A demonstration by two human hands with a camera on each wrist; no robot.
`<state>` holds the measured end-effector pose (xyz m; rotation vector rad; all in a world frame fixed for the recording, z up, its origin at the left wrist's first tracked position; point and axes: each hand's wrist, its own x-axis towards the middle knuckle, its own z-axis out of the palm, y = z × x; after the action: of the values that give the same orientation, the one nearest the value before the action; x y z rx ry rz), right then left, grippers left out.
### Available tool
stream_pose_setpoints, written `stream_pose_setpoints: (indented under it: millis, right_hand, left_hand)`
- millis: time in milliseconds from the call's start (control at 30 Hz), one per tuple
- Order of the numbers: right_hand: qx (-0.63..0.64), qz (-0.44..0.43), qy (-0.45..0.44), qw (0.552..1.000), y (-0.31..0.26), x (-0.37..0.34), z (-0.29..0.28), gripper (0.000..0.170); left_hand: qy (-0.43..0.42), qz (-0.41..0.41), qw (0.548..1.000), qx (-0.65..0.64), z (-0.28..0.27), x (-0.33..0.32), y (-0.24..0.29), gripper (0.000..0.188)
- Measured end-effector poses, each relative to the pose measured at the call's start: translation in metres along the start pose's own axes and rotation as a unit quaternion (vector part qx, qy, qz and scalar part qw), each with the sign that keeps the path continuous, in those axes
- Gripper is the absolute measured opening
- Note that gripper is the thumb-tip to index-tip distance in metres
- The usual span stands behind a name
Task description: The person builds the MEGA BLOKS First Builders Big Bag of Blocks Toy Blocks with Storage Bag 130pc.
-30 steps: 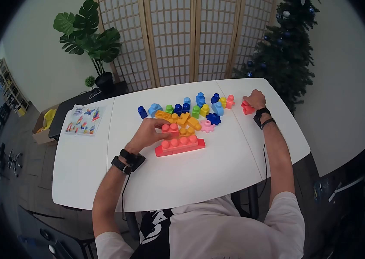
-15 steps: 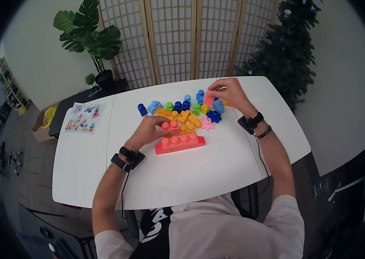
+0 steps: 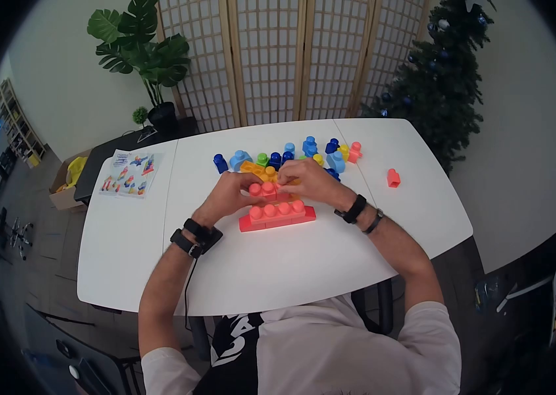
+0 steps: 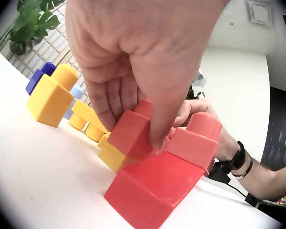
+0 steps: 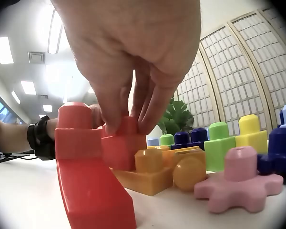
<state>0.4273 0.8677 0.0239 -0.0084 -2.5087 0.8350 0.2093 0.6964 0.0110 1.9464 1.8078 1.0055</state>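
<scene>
My left hand grips a red two-stud block at its left end, thumb on the near side and fingers behind, as the left wrist view shows. At the right end of that block, my right hand pinches another red block from above, which stands on an orange piece. In front lies a long red piece with sloped ends, bearing a row of red studded blocks. Neither hand touches this front assembly in the head view.
Behind my hands are blue, green, yellow and orange blocks. A pink star-shaped piece lies by the orange ones. One red block stands alone at the right of the table; a printed sheet lies at the left.
My right hand has carried a red block from the table's right side to the one by my left hand, leaving another red block behind. The left hand has stayed around its block.
</scene>
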Motion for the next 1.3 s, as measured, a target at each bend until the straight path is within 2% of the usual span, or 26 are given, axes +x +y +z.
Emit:
stream_pose_setpoints:
  millis: [67, 467, 900, 967, 1000, 1067, 1167, 1200, 1267, 1300]
  right_hand:
    - [-0.043, 0.006, -0.020, 0.999, -0.004, 0.001, -0.002, 0.016]
    - [-0.045, -0.012, 0.003, 0.999, 0.001, 0.001, 0.008, 0.024]
    - [-0.055, -0.011, -0.014, 0.998, -0.001, 0.000, 0.001, 0.020]
    - [0.031, 0.032, -0.014, 0.999, -0.003, 0.002, -0.016, 0.018]
    - [0.032, 0.030, -0.017, 0.999, -0.001, 0.002, -0.027, 0.018]
    - [0.035, 0.112, 0.098, 0.988, 0.010, -0.005, -0.056, 0.023]
    - [-0.161, 0.202, 0.120, 0.958, 0.032, -0.035, -0.108, 0.021]
    - [-0.240, 0.237, 0.119, 0.934, 0.040, -0.050, -0.124, 0.021]
    - [-0.421, 0.273, 0.113, 0.858, 0.070, -0.088, -0.149, 0.029]
    - [-0.422, 0.276, 0.112, 0.856, 0.076, -0.103, -0.159, 0.029]
  left_hand:
    - [-0.005, -0.007, 1.000, 0.009, 0.000, 0.002, 0.003, 0.048]
    - [0.008, -0.002, 1.000, 0.015, 0.004, 0.001, -0.002, 0.045]
    - [0.010, 0.010, 1.000, -0.006, 0.006, -0.001, -0.006, 0.047]
    - [0.010, 0.004, 1.000, -0.003, 0.002, 0.000, -0.005, 0.048]
    - [0.010, 0.011, 1.000, -0.001, 0.003, -0.001, -0.006, 0.048]
    - [0.011, 0.018, 1.000, -0.002, 0.004, -0.003, -0.005, 0.048]
    - [-0.013, 0.003, 1.000, 0.007, -0.001, -0.003, 0.002, 0.045]
    - [-0.014, 0.005, 1.000, 0.020, -0.002, -0.003, 0.001, 0.045]
    - [-0.017, 0.010, 0.999, 0.030, -0.002, -0.001, -0.001, 0.045]
    - [-0.015, 0.018, 0.999, 0.030, -0.003, -0.001, -0.003, 0.046]
